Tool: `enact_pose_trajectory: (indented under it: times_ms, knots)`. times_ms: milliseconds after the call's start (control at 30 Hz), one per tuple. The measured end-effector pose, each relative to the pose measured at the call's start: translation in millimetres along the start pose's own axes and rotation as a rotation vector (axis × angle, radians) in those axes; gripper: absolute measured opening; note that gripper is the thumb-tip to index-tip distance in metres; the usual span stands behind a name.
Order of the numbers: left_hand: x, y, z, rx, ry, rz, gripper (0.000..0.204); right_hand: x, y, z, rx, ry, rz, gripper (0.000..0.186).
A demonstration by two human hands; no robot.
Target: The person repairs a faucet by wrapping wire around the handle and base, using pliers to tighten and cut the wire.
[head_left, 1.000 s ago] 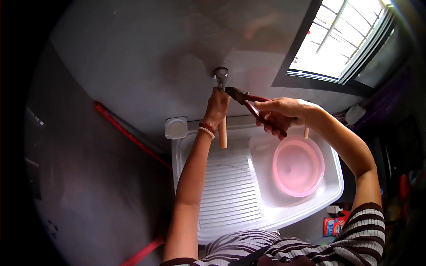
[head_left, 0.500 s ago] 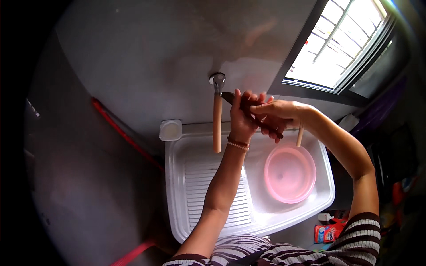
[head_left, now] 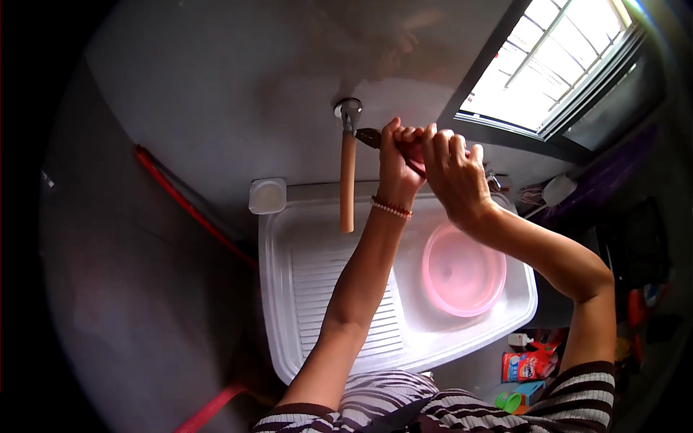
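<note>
Both my hands are wrapped around the red handles of a pair of pliers in front of the wall. The dark jaws point left and meet the lower end of a metal tap, where a tan hose joins it. My left hand, with beaded bracelets at its wrist, grips closer to the jaws. Beside it on the right, my right hand is closed over the handle ends, which its fingers hide. Whether the jaws bite on the hose or its clamp is too small to tell.
Below my arms is a white plastic sink with a ribbed drainboard; a pink basin sits in its right side. A small square white container stands at its back left corner. A barred window is at upper right, red packets at lower right.
My right hand has shifted from reaching across the handles to a closed grip at their ends, its wrist bent upward. The view has tilted slightly, so sink and tap sit higher.
</note>
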State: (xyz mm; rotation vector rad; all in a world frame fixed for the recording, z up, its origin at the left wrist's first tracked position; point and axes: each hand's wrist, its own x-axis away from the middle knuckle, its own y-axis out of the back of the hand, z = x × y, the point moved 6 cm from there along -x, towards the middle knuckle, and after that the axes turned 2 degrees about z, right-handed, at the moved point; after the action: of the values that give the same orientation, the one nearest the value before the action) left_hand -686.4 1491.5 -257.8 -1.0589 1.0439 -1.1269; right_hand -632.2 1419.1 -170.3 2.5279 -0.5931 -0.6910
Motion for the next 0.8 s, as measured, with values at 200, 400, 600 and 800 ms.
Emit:
enact_pose_trajectory:
  times_ms: [200,400,600,800]
  knots:
    - [-0.8,-6.0,-5.0,-0.048,-0.025,0.019,0.031,-15.5,-17.2,-2.8,-0.165,0.032,0.053,0.036]
    - [-3.0,-14.9,-5.4,-0.102,0.020,-0.200,0.029,-40.6,-4.2,-18.4,-0.480,0.138,0.336,0.039]
    - [-16.3,-14.9,-8.0,-0.042,0.095,-0.352,0.036,-60.6,-1.8,-26.9,-0.477,0.195,0.616,0.039]
    - [-12.1,-18.4,-12.2,-0.011,0.051,-0.420,0.032,-85.6,-41.1,-28.8,-0.530,0.355,0.860,0.034]
